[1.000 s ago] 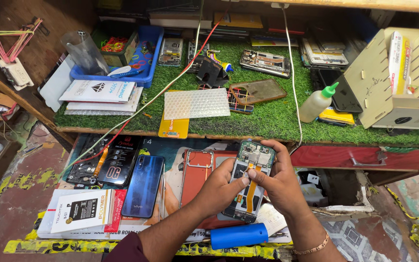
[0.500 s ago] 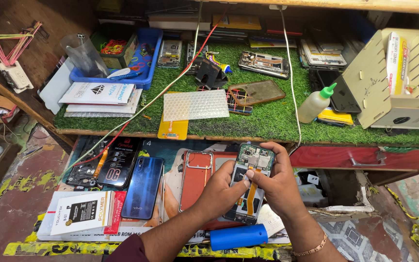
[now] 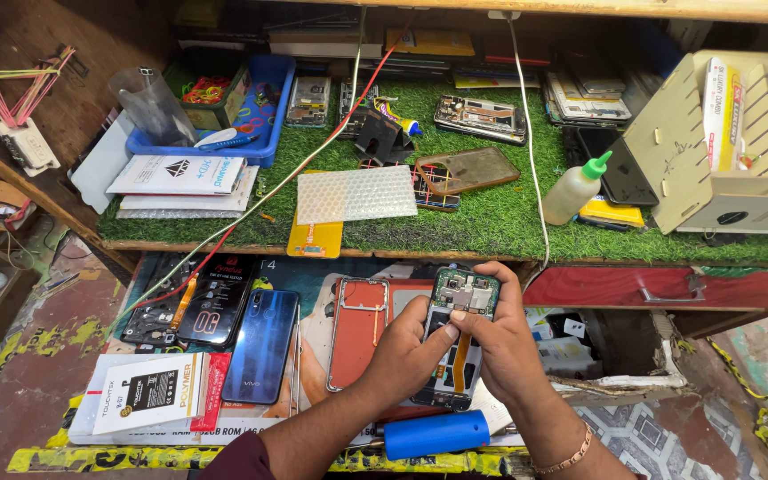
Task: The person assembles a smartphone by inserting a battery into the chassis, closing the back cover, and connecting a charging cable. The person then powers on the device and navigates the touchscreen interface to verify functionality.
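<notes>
Over cluttered workbench [image 3: 251, 427], both hands' grips [image 3: 406, 351] [image 3: 504, 342] clasp the opened phone [image 3: 455, 342].

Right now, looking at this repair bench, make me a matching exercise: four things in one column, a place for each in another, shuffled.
Things:
1. opened phone
2. squeeze bottle
3. blue cylinder
4. bubble wrap sheet

Places:
A. on the green turf, left of a brown phone case
B. between both hands
C. beside the wooden rack
D. at the near edge, below the wrists

Pairs: 1-B, 2-C, 3-D, 4-A
</notes>
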